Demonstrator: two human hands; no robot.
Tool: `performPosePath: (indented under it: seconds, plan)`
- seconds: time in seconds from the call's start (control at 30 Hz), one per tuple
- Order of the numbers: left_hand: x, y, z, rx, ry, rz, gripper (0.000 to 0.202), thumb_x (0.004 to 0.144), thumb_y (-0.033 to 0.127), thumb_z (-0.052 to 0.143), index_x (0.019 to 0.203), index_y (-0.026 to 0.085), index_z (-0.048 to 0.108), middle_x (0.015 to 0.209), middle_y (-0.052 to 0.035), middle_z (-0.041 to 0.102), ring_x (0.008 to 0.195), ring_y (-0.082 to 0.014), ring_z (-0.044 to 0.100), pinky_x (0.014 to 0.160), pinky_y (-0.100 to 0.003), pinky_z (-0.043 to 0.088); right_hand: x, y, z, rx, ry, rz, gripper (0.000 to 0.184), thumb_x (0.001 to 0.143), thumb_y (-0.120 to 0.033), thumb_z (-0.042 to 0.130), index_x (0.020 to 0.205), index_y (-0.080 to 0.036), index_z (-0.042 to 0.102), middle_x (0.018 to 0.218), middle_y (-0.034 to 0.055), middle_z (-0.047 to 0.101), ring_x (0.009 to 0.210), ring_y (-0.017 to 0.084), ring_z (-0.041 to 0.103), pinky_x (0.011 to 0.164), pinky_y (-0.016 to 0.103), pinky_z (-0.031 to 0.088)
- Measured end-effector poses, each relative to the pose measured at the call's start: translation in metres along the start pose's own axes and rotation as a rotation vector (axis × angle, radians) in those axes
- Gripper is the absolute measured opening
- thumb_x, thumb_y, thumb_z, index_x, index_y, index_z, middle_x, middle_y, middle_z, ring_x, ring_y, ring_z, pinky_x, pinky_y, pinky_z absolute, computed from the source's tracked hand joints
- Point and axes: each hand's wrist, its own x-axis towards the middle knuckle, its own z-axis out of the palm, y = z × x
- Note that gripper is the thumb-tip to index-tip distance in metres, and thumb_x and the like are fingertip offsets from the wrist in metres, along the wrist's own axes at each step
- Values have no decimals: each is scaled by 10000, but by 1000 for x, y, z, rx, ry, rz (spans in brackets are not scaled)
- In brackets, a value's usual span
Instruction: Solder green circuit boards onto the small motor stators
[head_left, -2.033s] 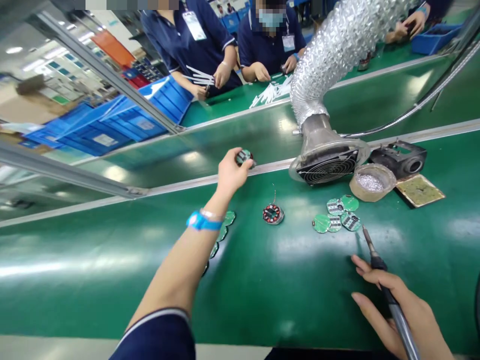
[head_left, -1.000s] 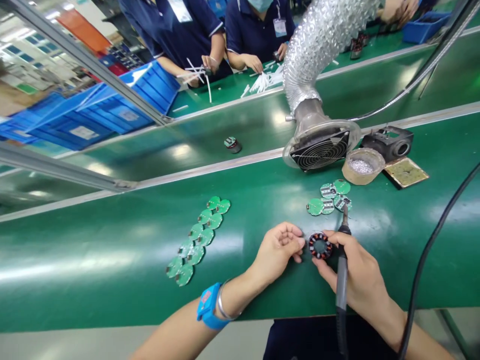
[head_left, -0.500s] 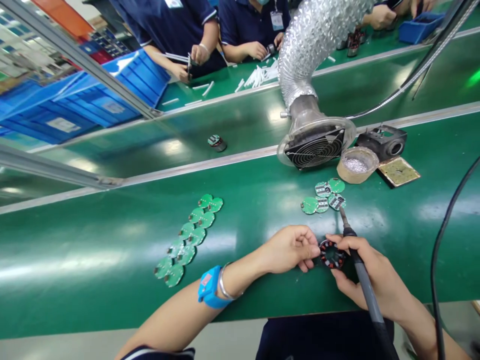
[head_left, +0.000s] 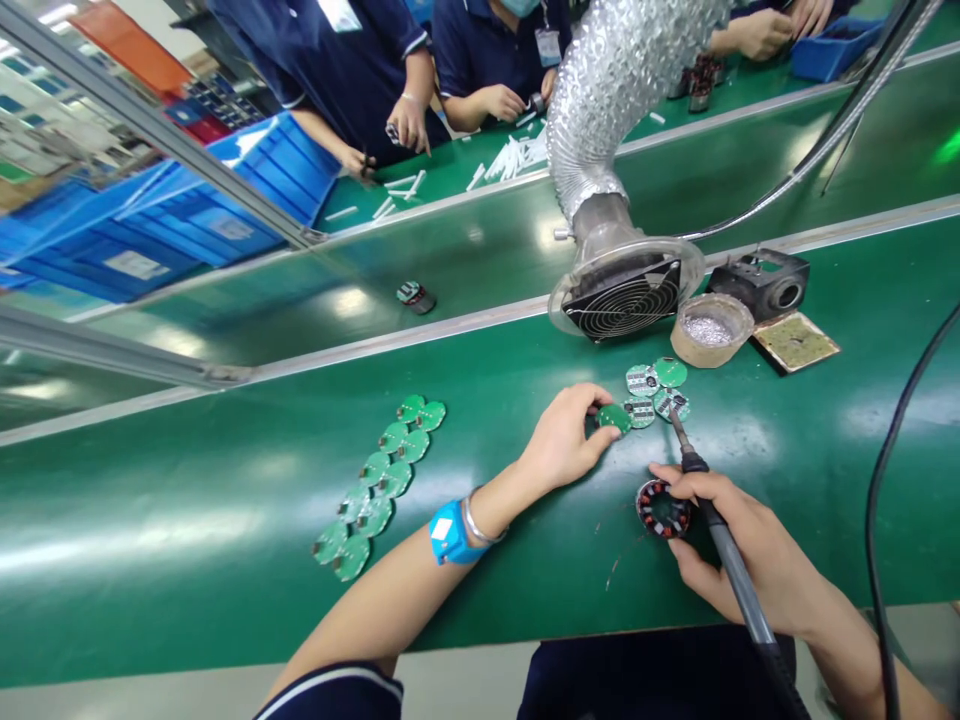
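My left hand [head_left: 568, 437] pinches the edge of a round green circuit board [head_left: 615, 419], at the left of a small cluster of boards. My right hand [head_left: 742, 545] holds a soldering iron [head_left: 731, 570], its tip over a round circuit board [head_left: 671, 403] with dark parts. Between the thumb and fingers of that same hand sits a ring-shaped motor stator [head_left: 664, 510] with copper windings, its open face toward me. Whether the tip touches the board I cannot tell.
Several round boards [head_left: 375, 515] lie in two rows at left. A fume extractor [head_left: 626, 295] hangs over the bench, beside a solder tub [head_left: 711, 330], an iron stand [head_left: 761, 283] and a sponge tray [head_left: 795, 345]. One stator [head_left: 415, 297] sits on the middle strip; co-workers sit opposite.
My left hand has left the stator, moved up and taken hold of the green circuit board. My right hand keeps the iron and stator nearly still. The stator on the middle strip has shifted left.
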Motion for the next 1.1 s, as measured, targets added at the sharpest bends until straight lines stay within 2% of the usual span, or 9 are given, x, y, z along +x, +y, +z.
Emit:
performPosePath:
  seconds: [0.1,0.2,0.33,0.43,0.57,0.67,0.73,0.93,1.1]
  plan:
    - [-13,13,-2,-202,72,-87,101,793,197,642,848,171,561,777,-3,604,683,-128,550,674,-268,462,5,-7,4,-105,224,-53,381,809,-174,649,1149,-202,479,1212,121,661,1096,216,657,940,339,548]
    - [-25,40,-4,-535,132,-208,209,753,216,668,729,175,464,734,29,555,608,-81,502,594,-214,430,18,-19,15,-232,499,-110,403,766,-244,770,1079,-202,520,1121,121,704,1020,243,686,875,364,584]
    - [-35,75,-4,-911,8,-334,327,728,237,695,663,181,379,671,55,503,539,-46,434,511,-167,382,32,-36,23,-214,586,-219,379,778,-116,735,1071,-222,519,1098,102,717,1002,232,690,817,368,604]
    - [-39,74,-7,-927,-51,-296,295,770,285,693,683,173,434,667,34,554,569,-68,502,547,-185,434,29,-37,12,-142,510,-198,394,787,-50,672,1094,-235,509,1118,77,705,1035,217,670,839,360,587]
    - [-38,35,-13,-454,105,-69,85,846,217,627,902,154,639,906,-59,694,823,-147,638,762,-270,510,12,-28,-14,-132,121,-65,375,825,-75,609,1146,-237,501,1198,62,656,1085,213,621,896,361,539]
    - [-34,4,-9,-249,-47,99,167,863,163,616,1010,173,694,907,-53,730,817,-148,672,783,-272,520,6,-22,-23,-171,-104,-46,389,848,-56,520,1190,-236,479,1184,72,632,1047,222,594,882,390,519]
    - [-31,-7,-3,-287,-142,188,124,872,192,636,958,175,724,869,-50,743,785,-142,685,758,-253,529,8,-23,-21,-178,-135,-45,393,860,-51,484,1207,-233,464,1161,83,621,1009,223,574,845,388,515]
    - [-25,-3,5,-525,-189,339,117,850,257,692,845,155,749,856,-83,739,799,-152,690,778,-249,548,16,-25,-15,-106,-204,-48,411,875,-35,459,1226,-248,460,1098,62,607,1027,199,543,849,334,504]
    - [-27,7,2,-554,-240,332,72,806,202,730,820,135,754,804,-82,719,743,-144,669,724,-235,536,11,-19,-18,-77,-135,-15,424,878,-67,498,1261,-240,440,1239,85,592,1132,205,538,920,340,504]
